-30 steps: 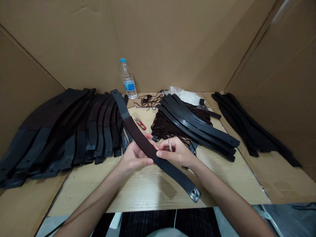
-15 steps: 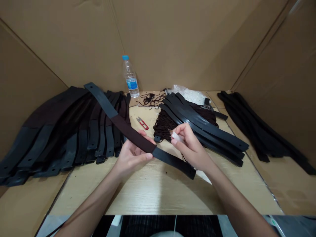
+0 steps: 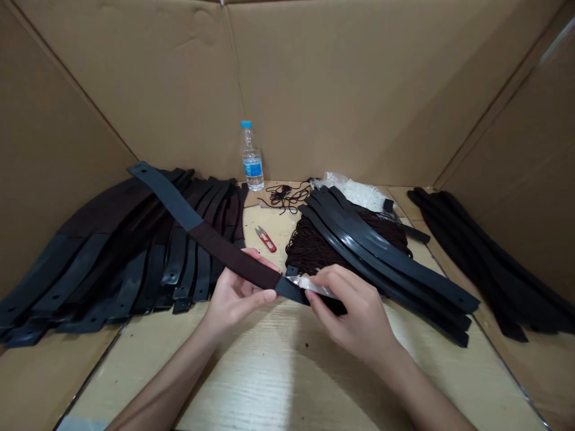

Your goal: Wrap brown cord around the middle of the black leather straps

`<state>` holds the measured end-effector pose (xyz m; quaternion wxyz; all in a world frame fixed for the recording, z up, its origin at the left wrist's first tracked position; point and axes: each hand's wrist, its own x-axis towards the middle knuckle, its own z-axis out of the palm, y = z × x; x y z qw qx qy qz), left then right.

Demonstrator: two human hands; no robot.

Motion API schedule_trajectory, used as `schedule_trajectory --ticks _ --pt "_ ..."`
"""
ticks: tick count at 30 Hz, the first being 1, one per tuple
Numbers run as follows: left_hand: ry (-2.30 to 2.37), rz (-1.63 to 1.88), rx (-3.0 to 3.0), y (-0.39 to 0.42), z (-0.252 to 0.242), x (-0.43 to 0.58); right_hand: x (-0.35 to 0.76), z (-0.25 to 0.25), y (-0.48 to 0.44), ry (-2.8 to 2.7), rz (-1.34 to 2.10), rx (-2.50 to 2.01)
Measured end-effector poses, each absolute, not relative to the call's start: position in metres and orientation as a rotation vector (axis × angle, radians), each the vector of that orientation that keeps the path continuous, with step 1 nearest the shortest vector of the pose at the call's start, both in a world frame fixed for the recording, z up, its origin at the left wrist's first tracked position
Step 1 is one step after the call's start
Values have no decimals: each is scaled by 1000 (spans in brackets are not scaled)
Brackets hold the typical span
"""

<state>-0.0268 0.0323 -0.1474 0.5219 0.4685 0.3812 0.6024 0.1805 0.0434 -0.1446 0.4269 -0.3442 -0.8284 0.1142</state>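
My left hand [image 3: 245, 293] is closed around a long curved black strip [image 3: 168, 194], its middle covered by a dark brown cord wrap [image 3: 233, 257]. The thumb presses near the wrap's right end. The strip slants from upper left down to the right. In the fingers of my right hand [image 3: 353, 299] is a small white pointed tool [image 3: 309, 284]. Its tip is at the lower end of the wrap; whether it touches the cord I cannot tell. My right hand hides the strip's lower end.
Wrapped strips [image 3: 130, 257] are piled at left. Black strips [image 3: 381, 239] lie across a dark brown cord bundle [image 3: 309, 245]; more dark strips [image 3: 485, 263] lie at right. Red thread snips [image 3: 266, 239], loose cord [image 3: 284, 196], a water bottle [image 3: 252, 161] and a plastic bag [image 3: 354, 190] sit behind.
My right hand has brought the white tool down and left, from above the strip to the wrap's lower end. The left hand still holds the strip. The camera view has shifted slightly.
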Motion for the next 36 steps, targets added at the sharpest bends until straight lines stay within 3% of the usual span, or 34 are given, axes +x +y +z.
schedule_trajectory --ticks 36 --pt "878 1459 1155 29 -148 -22 173 -147 37 -2011 248 -836"
